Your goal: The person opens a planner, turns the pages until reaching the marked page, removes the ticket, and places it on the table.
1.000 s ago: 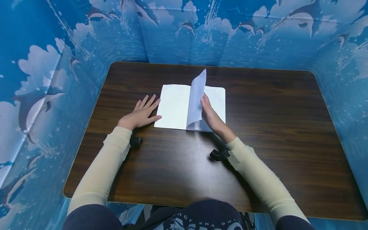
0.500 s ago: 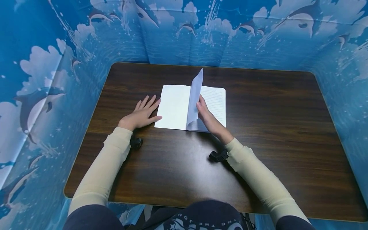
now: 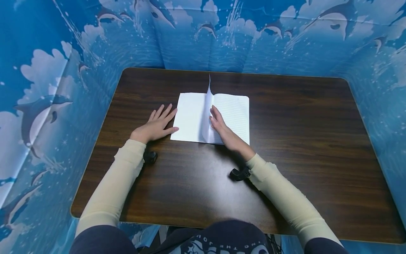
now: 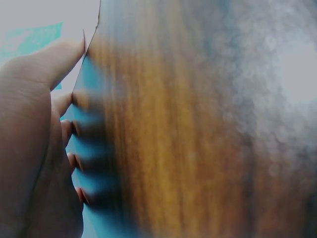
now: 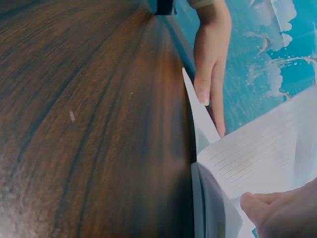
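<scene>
An open notebook (image 3: 191, 118) lies on the table, its left page blank and its right page (image 3: 236, 113) ruled. One lined leaf (image 3: 208, 102) stands nearly upright at the fold, seen almost edge-on from the head. My right hand (image 3: 224, 129) touches that leaf from the right with fairly straight fingers; in the right wrist view the thumb of this hand (image 5: 282, 213) is against the lined leaf (image 5: 257, 153). Spread flat, my left hand (image 3: 154, 127) rests at the notebook's left edge, with thumb and a fingertip touching it. The left wrist view shows this hand (image 4: 29, 119) from the side.
The dark wooden table (image 3: 301, 141) extends well beyond the notebook on both sides. A blue dolphin-print curtain (image 3: 190, 42) hangs round its back and sides. Black wrist devices (image 3: 240, 174) sit under both forearms.
My right hand has moved left with the leaf, which has swung from leaning right to nearly upright. More of the ruled right page shows. The left hand has stayed in place.
</scene>
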Demonstrator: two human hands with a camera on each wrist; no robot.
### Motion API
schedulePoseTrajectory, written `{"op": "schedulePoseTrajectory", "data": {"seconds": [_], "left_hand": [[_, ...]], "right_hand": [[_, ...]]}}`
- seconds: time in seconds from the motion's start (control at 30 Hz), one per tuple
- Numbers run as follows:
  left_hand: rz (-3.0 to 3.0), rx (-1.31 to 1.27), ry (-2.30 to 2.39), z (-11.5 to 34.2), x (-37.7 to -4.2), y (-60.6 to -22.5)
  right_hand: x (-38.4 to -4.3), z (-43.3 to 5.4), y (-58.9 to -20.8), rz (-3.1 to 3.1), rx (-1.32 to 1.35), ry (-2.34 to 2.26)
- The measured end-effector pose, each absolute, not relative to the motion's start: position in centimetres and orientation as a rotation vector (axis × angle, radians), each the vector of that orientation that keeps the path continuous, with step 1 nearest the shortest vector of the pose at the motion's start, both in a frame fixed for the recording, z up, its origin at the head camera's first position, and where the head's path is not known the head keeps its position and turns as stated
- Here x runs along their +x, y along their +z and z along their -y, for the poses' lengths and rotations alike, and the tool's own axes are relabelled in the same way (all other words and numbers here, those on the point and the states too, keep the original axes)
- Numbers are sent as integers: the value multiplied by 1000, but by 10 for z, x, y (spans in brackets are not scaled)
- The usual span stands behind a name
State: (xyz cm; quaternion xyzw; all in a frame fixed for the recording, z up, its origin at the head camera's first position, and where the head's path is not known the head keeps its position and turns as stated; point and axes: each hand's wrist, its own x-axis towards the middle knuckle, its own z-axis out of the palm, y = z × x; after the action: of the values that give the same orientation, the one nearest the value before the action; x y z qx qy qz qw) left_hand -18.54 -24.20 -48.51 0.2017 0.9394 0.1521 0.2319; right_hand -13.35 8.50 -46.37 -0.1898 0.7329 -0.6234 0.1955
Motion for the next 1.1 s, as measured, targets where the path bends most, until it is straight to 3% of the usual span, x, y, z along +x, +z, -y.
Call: {"op": "schedulePoseTrajectory", "data": {"seconds": [0.77, 1.1], "left_hand": [[-2592, 438, 622, 267, -180, -464], [-2652, 587, 317, 242, -190, -461]], "right_hand": [[-120, -58, -491, -2542, -843, -798], [-119, -58, -489, -2580, -822, -699]]}}
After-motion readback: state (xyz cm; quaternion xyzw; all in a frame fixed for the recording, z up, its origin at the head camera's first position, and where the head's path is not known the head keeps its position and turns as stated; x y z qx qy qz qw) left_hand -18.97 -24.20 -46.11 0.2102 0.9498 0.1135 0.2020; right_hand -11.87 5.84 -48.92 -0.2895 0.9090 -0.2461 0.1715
